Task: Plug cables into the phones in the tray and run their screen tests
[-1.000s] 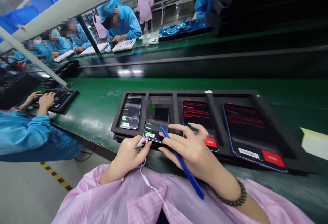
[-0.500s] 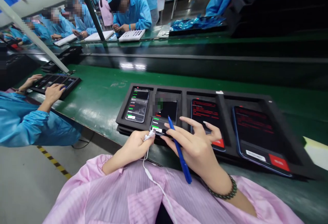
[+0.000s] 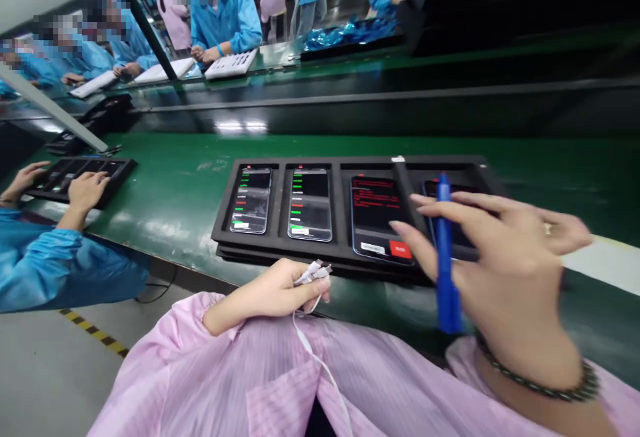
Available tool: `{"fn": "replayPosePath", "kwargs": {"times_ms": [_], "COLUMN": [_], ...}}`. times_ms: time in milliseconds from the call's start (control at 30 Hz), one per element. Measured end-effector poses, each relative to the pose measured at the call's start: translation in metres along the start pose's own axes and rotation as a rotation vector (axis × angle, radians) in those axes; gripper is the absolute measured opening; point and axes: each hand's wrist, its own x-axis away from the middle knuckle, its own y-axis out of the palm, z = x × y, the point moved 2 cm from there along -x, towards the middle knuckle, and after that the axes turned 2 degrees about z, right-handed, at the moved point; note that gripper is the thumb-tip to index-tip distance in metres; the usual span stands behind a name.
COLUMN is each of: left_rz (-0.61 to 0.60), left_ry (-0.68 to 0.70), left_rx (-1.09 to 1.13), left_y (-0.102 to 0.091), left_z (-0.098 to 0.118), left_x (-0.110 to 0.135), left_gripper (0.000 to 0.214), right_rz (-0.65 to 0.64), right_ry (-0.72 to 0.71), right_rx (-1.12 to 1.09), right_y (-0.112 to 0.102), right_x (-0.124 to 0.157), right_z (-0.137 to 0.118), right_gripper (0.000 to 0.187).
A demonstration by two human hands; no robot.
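My left hand (image 3: 273, 291) is closed around the white cable plugs (image 3: 315, 273), in front of the tray; the white cable (image 3: 306, 343) hangs over my lap. My right hand (image 3: 510, 263), blurred, holds a blue pen (image 3: 446, 270) between its fingers above the tray's right end. The black foam tray (image 3: 279, 203) carries a phone (image 3: 251, 200) at the far left, then a second phone (image 3: 310, 203), both showing green and red lines. Red text and a red block light the third phone (image 3: 377, 213). Fingers and pen partly cover the rightmost phone (image 3: 461, 245).
At left, a co-worker's hands (image 3: 87, 187) rest on another black tray (image 3: 117, 177). Across the green bench (image 3: 175, 163), people in blue work at white trays (image 3: 233, 63). Blue film (image 3: 345, 33) and stacked black trays (image 3: 480, 3) stand behind. Pale paper (image 3: 610, 263) lies at right.
My left hand has drawn the plugs away from the second phone, clear of the tray. My right hand has moved right with the pen, from the second phone to the rightmost one.
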Motion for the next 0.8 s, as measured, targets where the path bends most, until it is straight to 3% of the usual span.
{"fn": "replayPosePath", "kwargs": {"times_ms": [100,200,367,567,667,800], "left_rz": [-0.023,0.062,0.184,0.295,0.333,0.379], "left_ry": [0.006,0.039,0.096,0.035,0.017,0.001], "left_rx": [-0.099,-0.236,-0.321,-0.083,-0.016,0.001], "left_y": [0.015,0.027,0.04,0.049,0.053,0.054], "left_z": [0.002,0.007,0.008,0.0,-0.001,0.0], "left_x": [-0.01,-0.018,-0.031,-0.045,-0.046,-0.043], "left_gripper": [0.041,0.036,0.033,0.045,0.05,0.051], "right_rz": [-0.053,-0.241,-0.585,-0.86,-0.924,-0.905], "right_ry": [-0.008,-0.03,0.022,-0.049,-0.053,-0.018], "right_rx": [0.035,-0.001,-0.122,-0.355,-0.401,-0.491], "right_y": [-0.011,-0.007,0.027,0.062,0.073,0.089], "right_x": [0.004,0.006,-0.004,-0.034,-0.038,-0.032], "right_z": [0.037,0.064,0.094,0.114,0.121,0.129], "right_gripper": [0.029,0.035,0.042,0.042,0.041,0.042]}}
